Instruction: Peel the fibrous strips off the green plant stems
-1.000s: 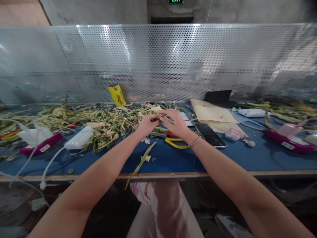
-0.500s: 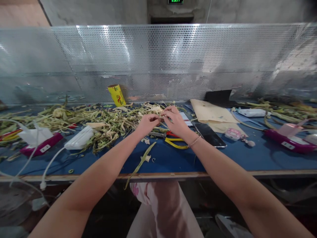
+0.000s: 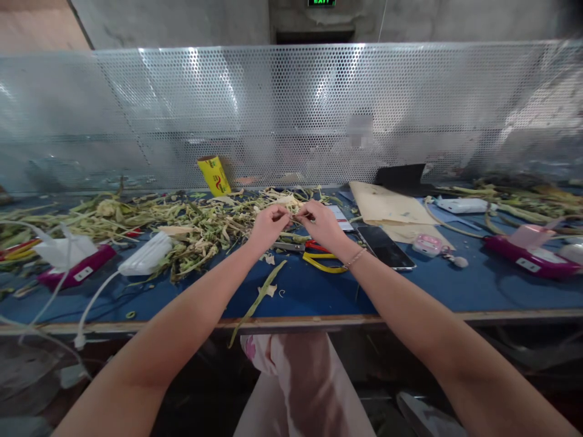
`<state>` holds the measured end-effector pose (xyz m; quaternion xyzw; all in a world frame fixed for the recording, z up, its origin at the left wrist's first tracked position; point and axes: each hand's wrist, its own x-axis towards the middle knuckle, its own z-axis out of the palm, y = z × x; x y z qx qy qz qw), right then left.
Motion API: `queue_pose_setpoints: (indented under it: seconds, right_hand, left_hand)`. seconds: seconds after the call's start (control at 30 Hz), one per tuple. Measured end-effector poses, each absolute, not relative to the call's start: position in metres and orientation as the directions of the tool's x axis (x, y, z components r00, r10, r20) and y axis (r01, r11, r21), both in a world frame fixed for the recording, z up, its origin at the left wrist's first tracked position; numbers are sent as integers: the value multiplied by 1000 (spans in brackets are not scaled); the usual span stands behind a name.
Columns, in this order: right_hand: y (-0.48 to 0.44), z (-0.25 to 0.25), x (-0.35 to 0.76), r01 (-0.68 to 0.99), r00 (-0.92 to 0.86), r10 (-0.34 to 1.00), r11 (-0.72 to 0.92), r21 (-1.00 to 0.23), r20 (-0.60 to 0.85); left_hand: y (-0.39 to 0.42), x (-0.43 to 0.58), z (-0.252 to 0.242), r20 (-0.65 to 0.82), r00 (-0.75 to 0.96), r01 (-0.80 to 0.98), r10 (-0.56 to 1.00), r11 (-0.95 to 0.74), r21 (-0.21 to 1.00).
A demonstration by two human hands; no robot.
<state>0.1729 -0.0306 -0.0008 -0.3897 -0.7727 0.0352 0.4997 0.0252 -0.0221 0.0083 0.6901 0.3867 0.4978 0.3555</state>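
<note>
My left hand [image 3: 270, 223] and my right hand [image 3: 319, 222] are close together over the near edge of a heap of dried plant stems and leaves [image 3: 200, 233]. Both have their fingers pinched, the fingertips facing each other with a small gap. Whatever sits between them is too small to make out, perhaps a bit of plant. Below my right hand lie scissors [image 3: 319, 262] with yellow and red handles, partly covered by the wrist. A long withered leaf [image 3: 257, 303] hangs over the table's front edge, with a pale scrap beside it.
A black phone [image 3: 387, 247], brown paper [image 3: 387, 205] and a pink earphone case [image 3: 427, 244] lie to the right. Purple power strips [image 3: 75, 271] [image 3: 531, 258] and a white power bank [image 3: 146, 254] with cables flank the work area. A perforated metal screen [image 3: 255, 109] stands behind.
My fingertips have drawn slightly apart, and the right hand's fingers have curled lower. The things on the table lie as before.
</note>
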Motion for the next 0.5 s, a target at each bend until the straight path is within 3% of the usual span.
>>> queue_pose_setpoints:
  seconds: [0.2,0.3,0.5]
  right_hand:
    - [-32,0,171,556,-146,685,653,-513,714]
    - [-30,0,171,517,-118,773,584,-626,623]
    - [-18,-6,170,187,-21,939,341,-922,343]
  left_hand:
    - [-15,24,1,385,206,123,899,-415,902]
    - [-12,23,-1,367,239,131,899,-405,905]
    - [-16,22,4,334,298,164,895,-392,905]
